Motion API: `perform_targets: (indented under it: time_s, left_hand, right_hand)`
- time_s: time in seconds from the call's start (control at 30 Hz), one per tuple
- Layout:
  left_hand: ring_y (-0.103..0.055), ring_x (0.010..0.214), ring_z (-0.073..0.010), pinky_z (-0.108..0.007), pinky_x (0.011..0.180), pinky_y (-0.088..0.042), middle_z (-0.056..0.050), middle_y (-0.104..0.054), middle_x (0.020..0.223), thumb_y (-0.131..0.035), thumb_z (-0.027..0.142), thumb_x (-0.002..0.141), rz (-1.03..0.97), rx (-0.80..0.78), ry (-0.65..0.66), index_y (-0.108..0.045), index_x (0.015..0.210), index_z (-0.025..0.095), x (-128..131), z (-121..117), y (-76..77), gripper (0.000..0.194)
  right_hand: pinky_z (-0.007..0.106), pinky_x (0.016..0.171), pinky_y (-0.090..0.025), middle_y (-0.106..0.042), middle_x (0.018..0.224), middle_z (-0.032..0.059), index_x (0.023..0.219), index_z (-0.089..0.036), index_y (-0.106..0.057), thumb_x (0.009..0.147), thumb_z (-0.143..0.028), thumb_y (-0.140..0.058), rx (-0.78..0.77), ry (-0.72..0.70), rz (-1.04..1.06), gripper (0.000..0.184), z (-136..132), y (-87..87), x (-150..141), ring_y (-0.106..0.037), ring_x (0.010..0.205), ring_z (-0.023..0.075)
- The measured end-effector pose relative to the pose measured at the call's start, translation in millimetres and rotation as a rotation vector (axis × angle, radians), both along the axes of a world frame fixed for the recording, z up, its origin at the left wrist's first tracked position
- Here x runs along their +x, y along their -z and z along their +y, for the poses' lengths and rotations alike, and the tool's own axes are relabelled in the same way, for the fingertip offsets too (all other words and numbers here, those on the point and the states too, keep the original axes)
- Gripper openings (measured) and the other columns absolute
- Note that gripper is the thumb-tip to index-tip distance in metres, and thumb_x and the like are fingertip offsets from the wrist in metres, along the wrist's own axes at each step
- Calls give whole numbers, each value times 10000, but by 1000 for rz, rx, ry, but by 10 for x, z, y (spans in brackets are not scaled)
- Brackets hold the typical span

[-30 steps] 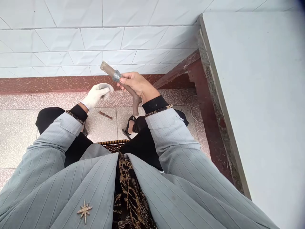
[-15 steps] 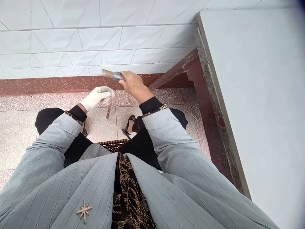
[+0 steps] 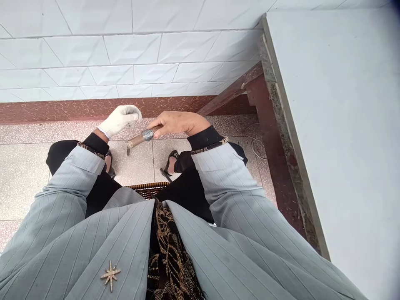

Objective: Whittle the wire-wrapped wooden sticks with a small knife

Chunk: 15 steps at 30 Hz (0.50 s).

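Observation:
My right hand (image 3: pixel 176 123) is bare and wrapped round a wooden-handled tool (image 3: pixel 136 141) with silvery wire wound about its shaft. The tool slants down to the left, and a short dark piece shows below its pale end. What kind of tool it is, I cannot make out. Just up and left of it, my left hand (image 3: pixel 120 119) wears a white knit glove. Its fingers are curled inward, and whatever they may hold is hidden. The two hands are apart, above the floor between my feet.
A white-topped table (image 3: pixel 340 125) with a dark red frame stands on my right. Ahead is a white tiled wall (image 3: pixel 131 50) with a red-brown skirting. The woven seat edge (image 3: pixel 148 189) shows between my legs. A thin cable (image 3: pixel 258 148) lies by the table.
My right hand has come down with the tool, whose end now tips lower and to the left. My gloved left hand has shifted slightly up and left.

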<state>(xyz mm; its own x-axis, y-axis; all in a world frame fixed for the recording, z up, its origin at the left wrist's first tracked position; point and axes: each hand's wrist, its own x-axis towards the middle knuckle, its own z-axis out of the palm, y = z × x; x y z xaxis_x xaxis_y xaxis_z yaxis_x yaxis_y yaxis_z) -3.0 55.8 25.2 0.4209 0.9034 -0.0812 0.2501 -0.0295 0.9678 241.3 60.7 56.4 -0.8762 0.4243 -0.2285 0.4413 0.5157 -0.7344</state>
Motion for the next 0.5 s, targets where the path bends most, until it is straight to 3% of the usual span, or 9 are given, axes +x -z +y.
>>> perform_targets:
  time_s: [0.2,0.37,0.5]
  left_hand:
    - [-493,551,-89,-257,594,-423,-8,-602,663,-657,143,807,-94,-90,-103,-685,840,118,15,38,138,50]
    - [-396,476,-77,-248,492,-323,21,-507,567,-682,186,840,-146,-203,73,-688,807,132,94,-31,183,64]
    - [-371,459,-76,-237,470,-299,33,-466,533,-686,241,873,-112,-238,221,-705,820,139,131,-123,94,117]
  right_hand:
    - [294,804,-428,-733,972,23,1154,-169,-768,889,-325,-651,52,343,144,328,-34,-70,52,-612,893,179]
    - [292,751,-479,-716,932,66,1154,-176,-719,956,-442,-617,24,682,244,347,-2,-34,12,-610,828,180]
    - [315,770,-487,-712,1006,98,1237,-164,-682,1015,-459,-530,178,867,121,400,113,74,25,-632,888,215]
